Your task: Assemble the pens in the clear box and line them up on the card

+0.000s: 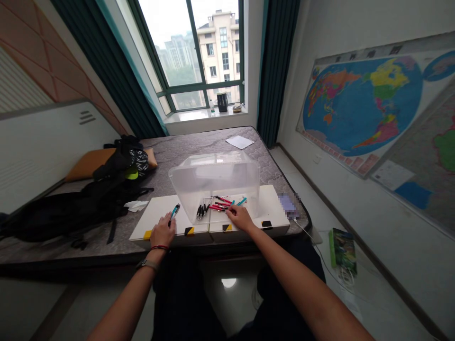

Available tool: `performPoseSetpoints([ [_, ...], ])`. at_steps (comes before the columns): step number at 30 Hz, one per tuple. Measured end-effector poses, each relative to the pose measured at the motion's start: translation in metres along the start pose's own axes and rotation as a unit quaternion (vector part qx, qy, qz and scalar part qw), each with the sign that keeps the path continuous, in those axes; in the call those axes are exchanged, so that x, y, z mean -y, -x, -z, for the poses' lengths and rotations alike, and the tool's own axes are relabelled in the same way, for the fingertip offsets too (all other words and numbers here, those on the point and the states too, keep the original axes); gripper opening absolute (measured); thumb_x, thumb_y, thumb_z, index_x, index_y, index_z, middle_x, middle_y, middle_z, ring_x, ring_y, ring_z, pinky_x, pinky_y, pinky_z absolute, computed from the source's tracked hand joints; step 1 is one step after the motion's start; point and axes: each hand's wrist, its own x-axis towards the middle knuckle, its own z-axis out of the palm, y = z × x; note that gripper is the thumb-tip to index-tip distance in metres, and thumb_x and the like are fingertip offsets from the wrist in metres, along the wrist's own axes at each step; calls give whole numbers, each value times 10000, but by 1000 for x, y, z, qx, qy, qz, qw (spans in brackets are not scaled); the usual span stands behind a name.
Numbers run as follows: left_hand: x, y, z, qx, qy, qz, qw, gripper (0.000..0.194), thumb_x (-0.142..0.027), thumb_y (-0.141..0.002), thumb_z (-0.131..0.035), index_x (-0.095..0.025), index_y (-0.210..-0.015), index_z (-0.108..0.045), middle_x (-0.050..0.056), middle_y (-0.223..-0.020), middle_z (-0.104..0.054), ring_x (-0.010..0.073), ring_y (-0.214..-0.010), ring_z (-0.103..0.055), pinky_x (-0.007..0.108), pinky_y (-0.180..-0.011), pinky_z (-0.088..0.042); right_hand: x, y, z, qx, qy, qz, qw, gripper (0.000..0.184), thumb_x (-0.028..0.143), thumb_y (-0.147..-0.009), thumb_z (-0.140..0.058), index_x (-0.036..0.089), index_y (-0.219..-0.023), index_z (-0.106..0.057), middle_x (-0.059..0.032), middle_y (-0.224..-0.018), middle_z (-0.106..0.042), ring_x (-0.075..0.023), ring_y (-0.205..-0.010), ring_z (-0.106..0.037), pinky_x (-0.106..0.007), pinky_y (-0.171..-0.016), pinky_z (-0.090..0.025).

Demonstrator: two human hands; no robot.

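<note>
A clear plastic box (216, 173) lies tipped on its side, its mouth toward me, on white boxes (156, 208) marked with yellow and black tape. Black pens (202, 210), red pens (222, 204) and a light blue pen (242, 201) lie at its mouth. My left hand (164, 230), left of the plastic box, is closed round a blue pen (174, 210); whether it holds more than one is unclear. My right hand (241, 217) is at the pens, thumb and fingers pinched on another light blue pen (232, 203). The fingers partly hide that pen.
A black bag (88, 203) and an orange cushion (85, 163) lie left on the mattress (185, 144). A white paper (240, 141) rests toward the back. A blurred-out phone-like object (288, 206) with a white cable (313, 239) is at the right edge.
</note>
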Motion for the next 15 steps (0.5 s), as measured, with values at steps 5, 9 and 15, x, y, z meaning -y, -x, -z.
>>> performPoseSetpoints([
  [5,-38,31,17,-200,160,-47,965,507,-301,-906,-481,-167,-1385,-382,154,-1362,-481,266,-1261,-462,441,-1042,-394,-1,0,0,0,-10,2,1000,213,327,-833,-543,184,-733,-665,5,-593,-595,-130,-568,-524,-224,-585,-346],
  [9,-86,63,24,-143,242,-169,945,368,-226,-895,-493,-205,-1262,-479,107,-1221,-566,223,-1148,-538,398,-978,-453,-2,-1,-1,0,-8,3,1000,211,330,-835,-543,187,-733,-660,9,-587,-589,-129,-564,-521,-226,-584,-345],
  [15,-145,57,2,63,221,-306,924,231,-192,-908,-449,-229,-1095,-580,62,-1035,-634,189,-991,-592,345,-894,-488,-1,1,-1,-1,-15,4,1000,222,333,-838,-532,187,-724,-652,8,-590,-591,-127,-566,-523,-225,-590,-351],
])
